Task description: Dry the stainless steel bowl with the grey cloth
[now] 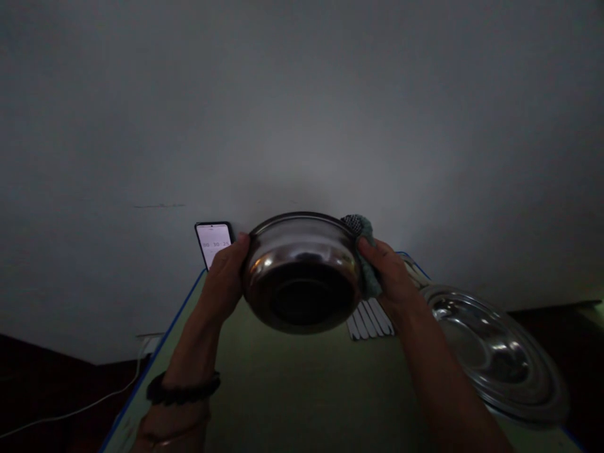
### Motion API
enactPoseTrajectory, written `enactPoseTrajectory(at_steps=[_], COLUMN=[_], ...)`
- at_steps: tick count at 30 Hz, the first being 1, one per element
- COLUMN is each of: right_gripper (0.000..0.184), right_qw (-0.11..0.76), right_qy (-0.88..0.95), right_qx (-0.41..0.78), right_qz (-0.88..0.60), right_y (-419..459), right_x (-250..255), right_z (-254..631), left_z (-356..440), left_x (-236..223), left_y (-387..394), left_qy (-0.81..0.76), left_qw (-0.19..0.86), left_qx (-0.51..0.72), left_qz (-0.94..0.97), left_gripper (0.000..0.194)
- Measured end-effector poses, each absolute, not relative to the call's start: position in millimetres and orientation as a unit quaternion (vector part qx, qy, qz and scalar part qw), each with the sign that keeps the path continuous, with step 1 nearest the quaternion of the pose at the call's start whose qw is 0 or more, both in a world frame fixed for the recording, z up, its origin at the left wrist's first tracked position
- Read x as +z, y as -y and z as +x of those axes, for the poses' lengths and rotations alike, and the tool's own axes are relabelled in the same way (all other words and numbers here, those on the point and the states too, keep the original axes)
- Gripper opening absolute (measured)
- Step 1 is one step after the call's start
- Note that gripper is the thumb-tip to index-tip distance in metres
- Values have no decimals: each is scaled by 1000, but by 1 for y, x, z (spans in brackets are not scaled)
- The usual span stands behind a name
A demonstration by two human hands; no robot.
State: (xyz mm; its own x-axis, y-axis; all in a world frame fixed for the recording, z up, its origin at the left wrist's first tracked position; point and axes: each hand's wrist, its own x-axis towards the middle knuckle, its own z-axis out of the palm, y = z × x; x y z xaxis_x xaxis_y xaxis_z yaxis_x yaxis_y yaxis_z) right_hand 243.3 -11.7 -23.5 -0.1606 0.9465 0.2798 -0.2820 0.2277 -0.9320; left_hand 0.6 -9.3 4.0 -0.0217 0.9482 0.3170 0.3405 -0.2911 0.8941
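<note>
In the head view, we are gripping a metal bowl (302,251) above the table (302,390), our left hand (226,270) clasping one side, our right hand (389,270) pressing a cloth (369,267) against the other; metal basins (491,352) are lying at right.

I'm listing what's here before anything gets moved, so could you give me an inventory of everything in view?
Bowl: one, silver, held up, underside tilted towards the camera
Cloth: one, grey-green, between right hand and bowl
Phone: one, dark edge, lit screen, beyond left hand
Dish: at least one, silver, right side
Slatted item: one, whitish, on the table below the cloth
Table: one, green, blue edging, below the bowl
Wall: one, grey, behind
Cable: one, white, lower left
Bracelet: one, black, left wrist
Left hand, right hand: two, bare, either side of the bowl
</note>
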Motion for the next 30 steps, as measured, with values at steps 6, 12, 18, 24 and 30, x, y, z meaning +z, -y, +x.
enactPoseTrajectory(at_steps=[6,12,18,24,30], right_gripper=[32,36,35,29,34], right_qw=[427,549,559,487,593], right_qy=[638,554,533,568,490], right_qx=[547,536,540,573,554], right_qz=[-333,-324,-333,-335,-318], right_y=[25,9,15,20,10], right_x=[-13,-24,-24,-22,-24], right_z=[243,242,243,244,239], left_z=[10,1,-2,-1,0], left_x=[14,-2,3,3,-4], left_y=[22,7,12,15,6], left_qy=[-412,-438,-455,-409,-486], left_qw=[336,364,385,375,349], left_qx=[335,501,484,370,519], left_qz=[778,652,640,745,611], left_gripper=[42,37,41,41,41])
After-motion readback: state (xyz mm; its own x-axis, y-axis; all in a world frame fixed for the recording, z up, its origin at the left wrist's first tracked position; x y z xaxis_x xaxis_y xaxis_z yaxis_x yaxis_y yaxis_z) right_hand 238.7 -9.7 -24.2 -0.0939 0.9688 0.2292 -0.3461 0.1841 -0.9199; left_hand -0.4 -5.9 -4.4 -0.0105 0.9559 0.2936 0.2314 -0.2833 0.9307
